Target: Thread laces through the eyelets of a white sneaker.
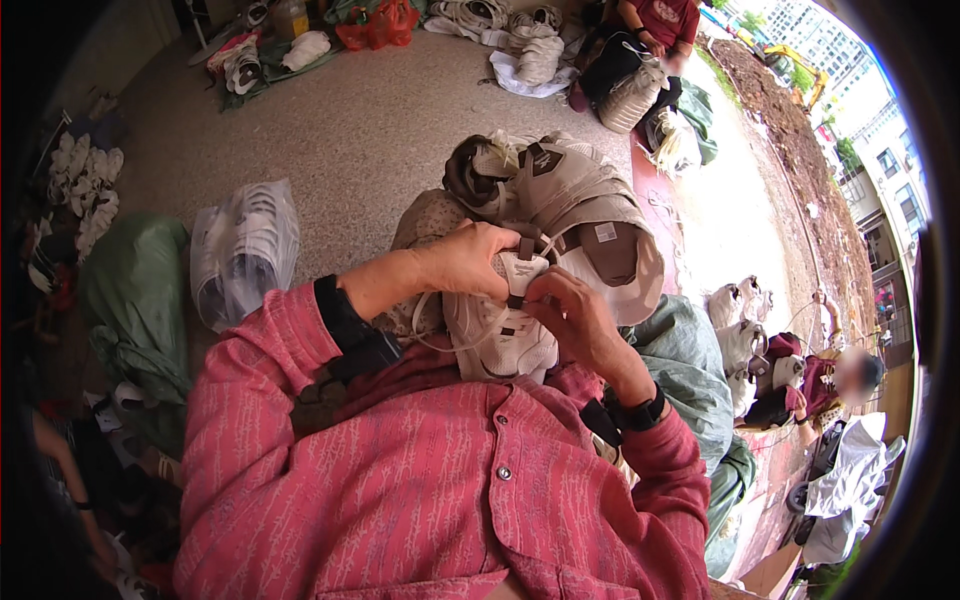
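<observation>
Presently, my left hand point(465, 258) grasps the padded whitish tongue point(525, 268) of a pale beige fabric shoe point(505, 350), with thumb and fingers at its left edge. My right hand point(583, 318) pinches at the lower right of this tongue, though the exact bit between the fingertips is hidden from me. The shoe is directly under my grip, in front of my patterned red shirt point(430, 480).

I judge that this shoe is light, with a soft and bendable upper, a stiffer sole, not fragile and hardly slippery. The tongue seems good for pinching; the sides near the sole would bear a firmer hold.

Just beyond my grip is a cluster of beige and brown shoes point(580, 190). Further to the left, a clear plastic bag of stacked shoes point(245, 250) rests on the speckled grey-brown floor point(330, 150), beside a bulging dark green sack point(135, 290). Near on my right lies a grey-green sheet point(685, 360). Far beyond, outside, a yellow excavator point(808, 68) is near bare brown earth point(745, 85).
</observation>
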Demonstrator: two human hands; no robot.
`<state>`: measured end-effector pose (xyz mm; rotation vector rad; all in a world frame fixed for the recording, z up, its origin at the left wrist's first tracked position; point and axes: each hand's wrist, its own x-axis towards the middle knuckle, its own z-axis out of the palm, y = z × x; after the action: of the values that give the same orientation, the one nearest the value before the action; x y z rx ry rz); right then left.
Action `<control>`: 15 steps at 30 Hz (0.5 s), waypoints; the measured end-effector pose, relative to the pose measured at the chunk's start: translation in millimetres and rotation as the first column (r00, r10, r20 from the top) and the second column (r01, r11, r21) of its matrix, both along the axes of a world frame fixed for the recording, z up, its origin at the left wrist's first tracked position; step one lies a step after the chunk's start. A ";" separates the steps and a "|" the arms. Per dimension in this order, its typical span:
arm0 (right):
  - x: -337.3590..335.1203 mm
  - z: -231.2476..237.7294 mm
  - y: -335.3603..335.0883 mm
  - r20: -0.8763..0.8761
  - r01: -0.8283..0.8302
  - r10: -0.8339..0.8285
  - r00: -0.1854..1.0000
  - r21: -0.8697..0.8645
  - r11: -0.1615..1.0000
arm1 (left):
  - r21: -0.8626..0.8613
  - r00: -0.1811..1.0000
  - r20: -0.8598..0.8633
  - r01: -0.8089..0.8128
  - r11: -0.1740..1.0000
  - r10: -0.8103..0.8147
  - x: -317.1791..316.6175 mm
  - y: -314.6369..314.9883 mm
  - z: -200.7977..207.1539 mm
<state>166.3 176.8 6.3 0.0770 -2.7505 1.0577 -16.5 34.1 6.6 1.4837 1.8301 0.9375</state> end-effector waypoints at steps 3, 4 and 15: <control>1.8 2.1 -4.5 0.011 -0.019 0.020 1.000 -0.122 0.992 | 0.005 0.952 0.281 0.122 0.993 -0.118 -8.5 -4.9 0.8; 2.0 3.6 -5.3 0.015 -0.036 0.039 0.999 -0.179 0.983 | 0.008 0.939 0.315 0.145 0.989 -0.140 -10.1 -5.4 1.1; 2.4 5.3 -8.2 0.054 0.009 0.002 0.999 -0.195 0.981 | 0.024 0.964 0.260 0.047 0.999 -0.051 -3.0 -6.1 -2.4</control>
<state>168.7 168.6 11.6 0.0154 -2.6752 1.3414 -19.5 27.9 4.3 1.3390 1.5929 1.0714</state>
